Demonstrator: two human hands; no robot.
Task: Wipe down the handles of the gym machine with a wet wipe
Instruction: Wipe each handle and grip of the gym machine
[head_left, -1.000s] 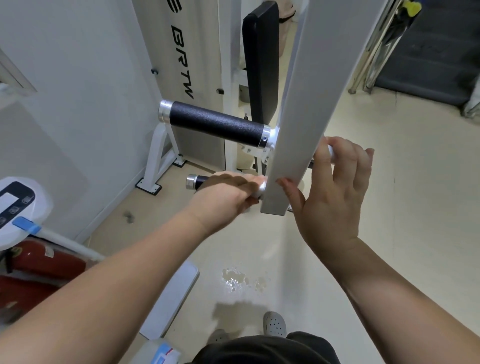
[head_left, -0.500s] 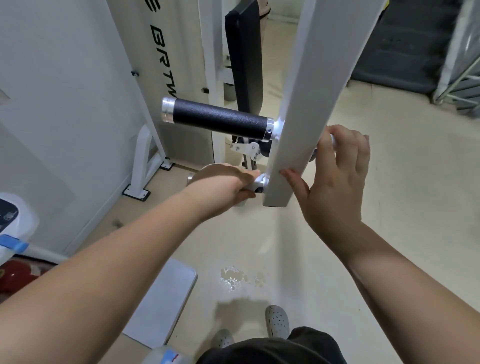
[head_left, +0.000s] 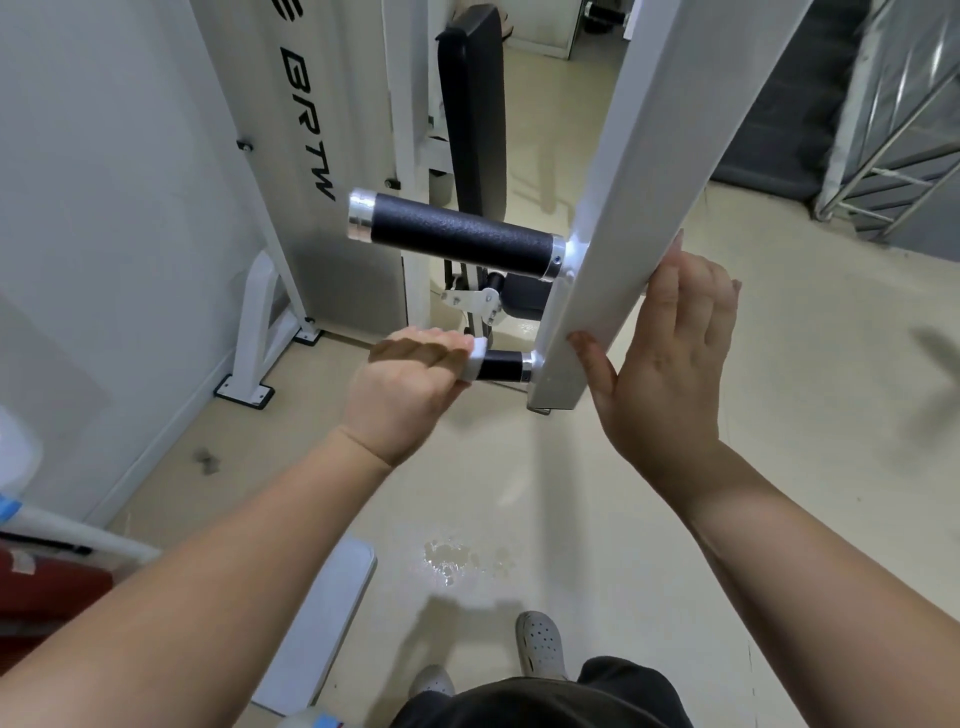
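Observation:
A white machine arm (head_left: 618, 218) hangs in front of me with two black textured handles sticking out to its left. The upper handle (head_left: 457, 236) is bare, with a silver cap at its free end. My left hand (head_left: 410, 384) is closed around the outer part of the lower handle (head_left: 500, 365), with a white wet wipe (head_left: 474, 358) showing at my fingertips. Only the short inner stretch of that handle shows. My right hand (head_left: 670, 358) is clasped on the arm's right edge, thumb on the near face and fingers behind it.
The white weight-stack cover (head_left: 291, 171) and its foot (head_left: 254, 353) stand at the left by the wall. A black back pad (head_left: 475, 114) stands behind the handles. A puddle (head_left: 457, 558) lies on the beige floor near my shoes. A metal rack (head_left: 904, 119) stands at the right.
My left hand has slid outward along the lower handle, away from the arm, baring the inner black grip and showing the wipe. My right hand stays on the arm.

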